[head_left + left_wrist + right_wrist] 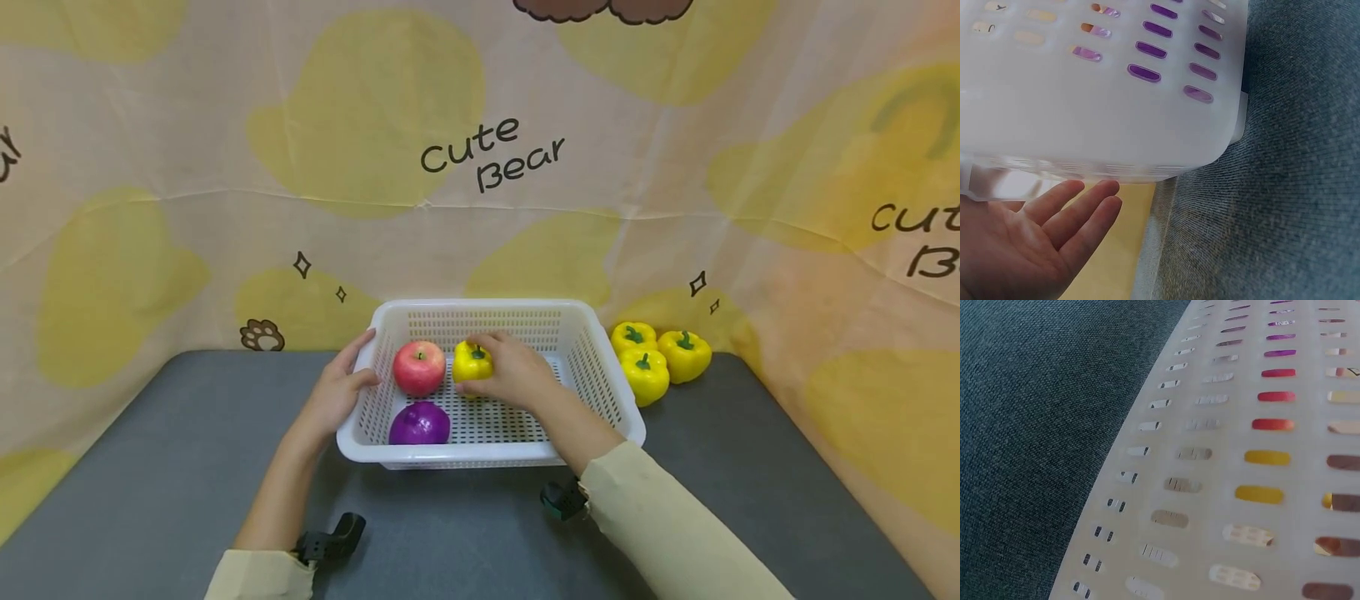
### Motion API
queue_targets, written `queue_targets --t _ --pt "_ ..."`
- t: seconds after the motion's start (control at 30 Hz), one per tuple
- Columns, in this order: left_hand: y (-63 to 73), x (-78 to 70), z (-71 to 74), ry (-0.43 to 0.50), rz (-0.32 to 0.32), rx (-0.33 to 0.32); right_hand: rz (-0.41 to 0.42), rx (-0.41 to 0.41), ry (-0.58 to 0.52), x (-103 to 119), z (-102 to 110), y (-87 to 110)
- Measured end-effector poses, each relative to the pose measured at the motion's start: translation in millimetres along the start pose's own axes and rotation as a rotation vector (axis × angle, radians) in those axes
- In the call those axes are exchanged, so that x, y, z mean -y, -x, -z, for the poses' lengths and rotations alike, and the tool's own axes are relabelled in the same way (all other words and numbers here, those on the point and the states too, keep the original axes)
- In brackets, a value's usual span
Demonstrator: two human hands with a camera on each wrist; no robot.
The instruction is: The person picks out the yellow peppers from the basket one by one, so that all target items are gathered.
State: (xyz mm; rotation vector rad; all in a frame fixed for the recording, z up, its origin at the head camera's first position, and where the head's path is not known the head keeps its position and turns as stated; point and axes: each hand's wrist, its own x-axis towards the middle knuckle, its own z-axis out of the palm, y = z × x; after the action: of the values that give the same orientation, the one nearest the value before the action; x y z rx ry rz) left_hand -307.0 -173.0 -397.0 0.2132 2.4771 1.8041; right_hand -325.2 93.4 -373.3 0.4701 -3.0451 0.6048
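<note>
A white plastic basket [480, 454] stands on the grey table. Inside it, on the left, are a red apple [418, 367] and a purple onion-like vegetable [420, 423], partly hidden by the front rim. My right hand [513, 372] reaches into the basket and pinches a yellow bell pepper [471, 363] between thumb and fingers, beside the apple. My left hand [336, 396] holds the basket's left rim, thumb over the edge; in the left wrist view its fingers [1088, 231] lie against the outer wall. The right wrist view shows only the perforated basket wall [1210, 456], not the hand.
Several yellow bell peppers [647, 377] cluster just right of the basket near the table's back edge. A patterned cloth [420, 250] hangs behind the grey table [225, 442]. Black wrist devices [330, 540] are worn at both sleeves.
</note>
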Motion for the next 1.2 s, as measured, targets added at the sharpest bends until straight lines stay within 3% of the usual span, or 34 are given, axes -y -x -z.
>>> queue_targets --t 0.27,0.9,1.2 --pt "-0.8 1.0 0.8 0.003 0.005 -0.001 -0.011 0.032 -0.124 2 0 -1.3" --pt "-1.2 0.3 0.6 -0.008 0.005 0.004 0.014 0.065 -0.098 0 2 3.2" --pt "-1.7 0.9 -0.1 -0.018 0.01 -0.006 -0.005 -0.036 -0.155 -1 7 8.0"
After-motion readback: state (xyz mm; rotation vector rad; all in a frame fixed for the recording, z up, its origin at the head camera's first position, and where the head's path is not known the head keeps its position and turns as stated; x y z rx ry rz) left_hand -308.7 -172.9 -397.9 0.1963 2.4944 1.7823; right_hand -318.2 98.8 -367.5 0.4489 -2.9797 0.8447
